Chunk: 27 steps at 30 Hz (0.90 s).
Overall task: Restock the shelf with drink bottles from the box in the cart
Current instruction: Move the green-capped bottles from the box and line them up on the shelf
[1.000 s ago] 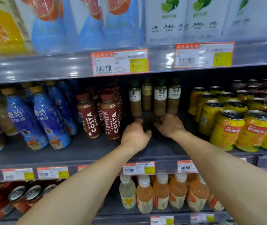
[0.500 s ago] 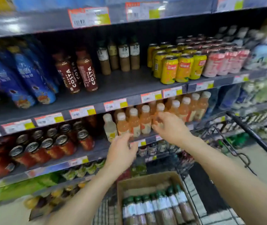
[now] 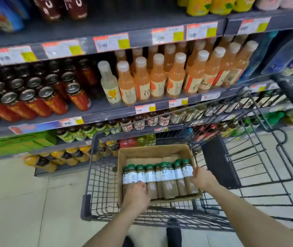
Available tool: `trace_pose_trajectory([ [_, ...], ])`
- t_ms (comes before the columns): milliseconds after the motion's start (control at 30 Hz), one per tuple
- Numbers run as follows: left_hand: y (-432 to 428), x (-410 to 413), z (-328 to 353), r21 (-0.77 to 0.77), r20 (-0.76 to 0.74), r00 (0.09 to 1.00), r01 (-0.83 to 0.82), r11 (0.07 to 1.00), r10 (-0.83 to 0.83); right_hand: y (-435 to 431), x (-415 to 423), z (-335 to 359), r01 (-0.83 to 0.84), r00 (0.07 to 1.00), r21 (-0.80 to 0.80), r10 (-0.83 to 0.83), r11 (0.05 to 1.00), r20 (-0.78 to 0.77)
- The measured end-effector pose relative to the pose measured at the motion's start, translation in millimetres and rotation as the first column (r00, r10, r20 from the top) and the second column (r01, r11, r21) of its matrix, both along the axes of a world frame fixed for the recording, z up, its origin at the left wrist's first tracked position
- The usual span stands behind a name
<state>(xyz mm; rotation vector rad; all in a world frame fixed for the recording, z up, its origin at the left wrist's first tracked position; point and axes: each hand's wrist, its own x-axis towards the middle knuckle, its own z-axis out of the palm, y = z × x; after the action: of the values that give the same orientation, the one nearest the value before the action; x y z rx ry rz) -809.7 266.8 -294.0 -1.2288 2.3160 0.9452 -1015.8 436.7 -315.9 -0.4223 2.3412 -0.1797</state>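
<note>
Two bare hands reach into a cardboard box [image 3: 153, 153] of green-capped coffee bottles [image 3: 160, 177] in a wire shopping cart [image 3: 249, 157].
Left hand [image 3: 136, 193] covers the leftmost bottles; right hand [image 3: 202, 178] curls round the rightmost. Whether either grip has closed is unclear. Stocked shelf [image 3: 106, 107] stands behind.

Green-capped, white-labelled tan bottles [image 3: 167, 177] fill a brown box [image 3: 153, 152] in a dark grey cart [image 3: 90, 168], before red cans [image 3: 49, 100] and orange bottles [image 3: 158, 79].
</note>
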Motion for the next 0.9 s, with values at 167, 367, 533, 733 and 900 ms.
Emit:
trace_pose_trajectory([
  [167, 40.1, -21.7, -63.4, 0.08, 0.082, 0.996, -0.044, 0.996, 0.037, 15.1, 6.5, -73.5, 0.119, 0.993, 0.088, -0.121, 0.989, 0.014],
  [367, 67.7, -67.5, -110.7, 0.178, 0.11, 0.986, -0.143, 0.974, 0.124, 17.4, 9.0, -118.2, 0.223, 0.974, 0.165, -0.214, 0.961, -0.07],
  [533, 78.2, -85.7, -134.5, 0.166, 0.155, 0.968, -0.222, 0.961, 0.197, 15.2, 8.4, -135.0, 0.152, 0.978, 0.206, -0.117, 0.967, -0.172],
  [733, 69.8, -91.6, -139.8, 0.201, 0.192, 0.949, -0.286, 0.937, 0.248, 9.4, -0.7, -144.1, 0.054, 0.977, 0.256, 0.002, 0.965, -0.215],
  [900, 63.2, -82.0, -133.3, 0.299, 0.144, 0.949, -0.311, 0.902, 0.279, 2.8, -6.4, -145.8, 0.068, 0.976, 0.265, -0.009, 0.962, -0.217],
])
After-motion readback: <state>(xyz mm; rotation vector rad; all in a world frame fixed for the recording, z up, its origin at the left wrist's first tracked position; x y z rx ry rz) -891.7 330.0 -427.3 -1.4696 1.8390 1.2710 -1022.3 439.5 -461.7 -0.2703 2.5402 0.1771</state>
